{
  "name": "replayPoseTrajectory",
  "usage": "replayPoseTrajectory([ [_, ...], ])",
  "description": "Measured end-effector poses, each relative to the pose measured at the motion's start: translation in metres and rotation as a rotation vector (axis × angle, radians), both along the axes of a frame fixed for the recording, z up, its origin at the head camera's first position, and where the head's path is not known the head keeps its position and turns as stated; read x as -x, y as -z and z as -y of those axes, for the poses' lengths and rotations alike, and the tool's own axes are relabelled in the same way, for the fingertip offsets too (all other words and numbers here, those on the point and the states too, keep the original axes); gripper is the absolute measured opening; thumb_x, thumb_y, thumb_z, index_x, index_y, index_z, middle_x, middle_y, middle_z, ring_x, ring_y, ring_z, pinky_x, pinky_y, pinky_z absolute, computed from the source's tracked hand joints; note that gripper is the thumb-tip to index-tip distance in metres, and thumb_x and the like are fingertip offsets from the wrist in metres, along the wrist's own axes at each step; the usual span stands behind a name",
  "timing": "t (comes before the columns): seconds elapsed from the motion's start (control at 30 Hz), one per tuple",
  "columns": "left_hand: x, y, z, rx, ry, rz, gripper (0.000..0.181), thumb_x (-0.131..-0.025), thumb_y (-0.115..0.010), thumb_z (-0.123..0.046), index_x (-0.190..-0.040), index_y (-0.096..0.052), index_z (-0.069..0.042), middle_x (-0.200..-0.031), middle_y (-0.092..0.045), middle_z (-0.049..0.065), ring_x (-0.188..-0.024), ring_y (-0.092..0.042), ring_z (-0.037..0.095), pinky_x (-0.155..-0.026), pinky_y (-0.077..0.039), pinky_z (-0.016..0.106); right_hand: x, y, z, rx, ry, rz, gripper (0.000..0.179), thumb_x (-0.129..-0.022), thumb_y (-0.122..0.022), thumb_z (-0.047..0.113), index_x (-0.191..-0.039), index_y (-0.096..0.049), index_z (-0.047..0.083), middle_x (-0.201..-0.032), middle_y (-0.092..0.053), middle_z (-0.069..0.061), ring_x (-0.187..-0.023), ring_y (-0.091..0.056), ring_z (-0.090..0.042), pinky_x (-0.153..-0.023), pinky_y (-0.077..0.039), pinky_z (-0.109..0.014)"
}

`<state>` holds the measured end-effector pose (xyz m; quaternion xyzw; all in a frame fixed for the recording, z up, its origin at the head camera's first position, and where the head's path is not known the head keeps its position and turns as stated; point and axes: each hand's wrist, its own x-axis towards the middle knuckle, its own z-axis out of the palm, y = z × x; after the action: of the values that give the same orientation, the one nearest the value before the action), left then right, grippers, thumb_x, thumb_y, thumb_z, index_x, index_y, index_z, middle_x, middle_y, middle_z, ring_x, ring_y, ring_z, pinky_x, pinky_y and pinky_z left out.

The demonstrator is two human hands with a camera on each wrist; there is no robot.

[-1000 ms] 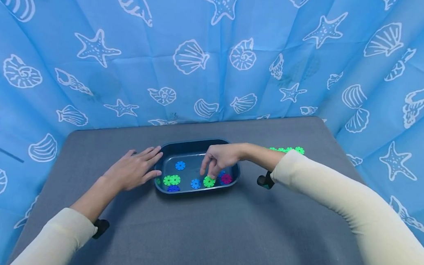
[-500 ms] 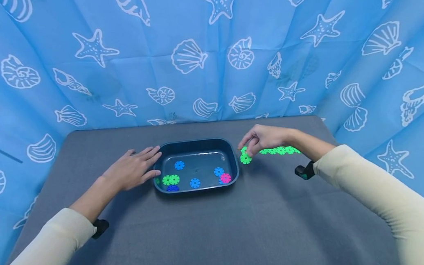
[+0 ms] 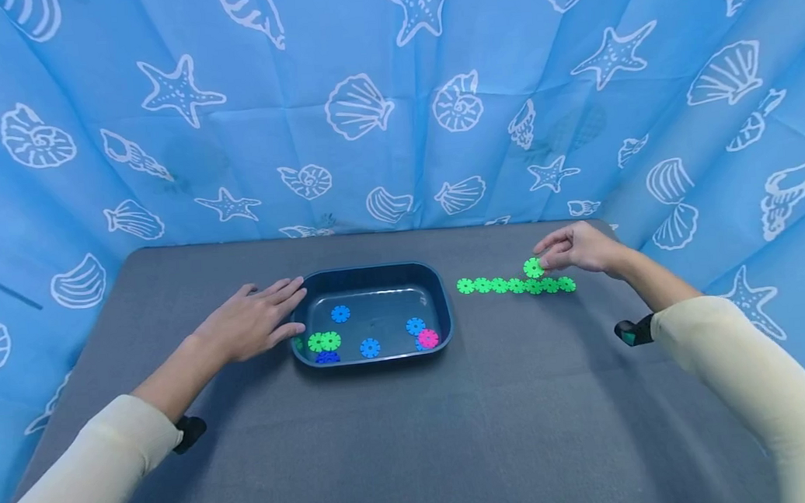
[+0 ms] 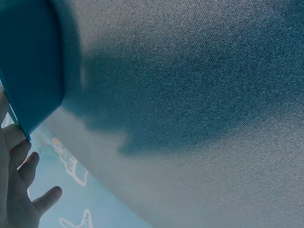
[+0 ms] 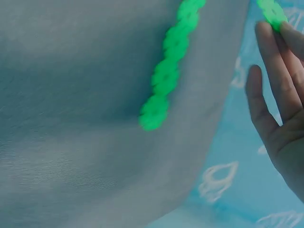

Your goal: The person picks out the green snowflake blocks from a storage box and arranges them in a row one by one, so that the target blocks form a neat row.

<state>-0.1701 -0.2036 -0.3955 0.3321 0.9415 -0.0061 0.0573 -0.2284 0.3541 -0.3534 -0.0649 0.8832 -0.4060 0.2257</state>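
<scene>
In the head view, my right hand pinches a green notched plastic disc between thumb and fingertips. It is held just over a joined row of green discs on the table. The right wrist view has the pinched disc at its top right, with the row left of the hand. My left hand lies with extended fingers against the left rim of a dark blue tray. From the left wrist camera, fingers touch the tray's edge.
Inside the tray lie light blue discs, two green discs, a dark blue stack and a pink disc. A grey cloth covers the table. Behind hangs a blue seashell curtain.
My right hand picked up a green disc from the tray and carried it rightward to the row, uncovering the row's left part. My left hand stays on the rim.
</scene>
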Motion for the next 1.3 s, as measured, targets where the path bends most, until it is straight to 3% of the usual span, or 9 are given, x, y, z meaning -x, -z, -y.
replayPoseTrajectory([
  [0.27,0.0,0.0,-0.002,0.001,-0.012,0.017,0.069,-0.101,-0.052,-0.048,-0.153,-0.038,-0.005,-0.16,-0.031,0.016,-0.145,-0.032,0.036,-0.109,-0.029,0.067,-0.01,0.028,-0.04,0.081,0.234,-0.089,0.039,-0.099,-0.06,0.006,-0.127,-0.052,-0.02,-0.096,-0.075,-0.017,-0.08,-0.073,-0.009,-0.078,-0.059,-0.03],
  [0.43,0.0,-0.001,-0.003,0.0,-0.017,0.021,0.069,-0.101,-0.053,-0.048,-0.153,-0.038,-0.005,-0.16,-0.031,0.016,-0.145,-0.032,0.036,-0.109,-0.029,0.067,-0.016,0.043,-0.064,0.075,0.32,-0.105,0.039,-0.098,-0.062,0.007,-0.124,-0.055,-0.021,-0.089,-0.076,-0.006,-0.076,-0.071,-0.006,-0.075,-0.059,-0.03],
  [0.57,0.0,-0.001,-0.002,-0.006,-0.016,0.019,0.069,-0.101,-0.053,-0.047,-0.153,-0.038,-0.005,-0.16,-0.032,0.016,-0.145,-0.032,0.036,-0.109,-0.03,0.066,-0.02,0.052,-0.079,0.056,0.341,-0.092,0.04,-0.099,-0.062,0.008,-0.124,-0.054,-0.022,-0.086,-0.076,-0.002,-0.076,-0.071,-0.007,-0.074,-0.059,-0.03],
  [0.9,0.0,-0.003,-0.002,0.0,-0.017,0.025,0.069,-0.101,-0.053,-0.047,-0.153,-0.037,-0.004,-0.16,-0.031,0.017,-0.146,-0.031,0.036,-0.109,-0.029,0.067,-0.025,0.071,-0.099,-0.017,0.332,-0.049,0.039,-0.1,-0.06,0.01,-0.123,-0.055,-0.021,-0.084,-0.076,-0.006,-0.075,-0.071,-0.004,-0.071,-0.059,-0.029],
  [1.3,0.001,-0.002,-0.001,0.008,-0.014,0.022,0.069,-0.101,-0.053,-0.047,-0.153,-0.038,-0.004,-0.159,-0.032,0.017,-0.146,-0.031,0.036,-0.109,-0.029,0.066,-0.022,0.072,-0.095,-0.018,0.321,-0.046,0.037,-0.1,-0.058,0.007,-0.123,-0.054,-0.022,-0.087,-0.075,-0.01,-0.075,-0.07,-0.003,-0.071,-0.059,-0.028],
])
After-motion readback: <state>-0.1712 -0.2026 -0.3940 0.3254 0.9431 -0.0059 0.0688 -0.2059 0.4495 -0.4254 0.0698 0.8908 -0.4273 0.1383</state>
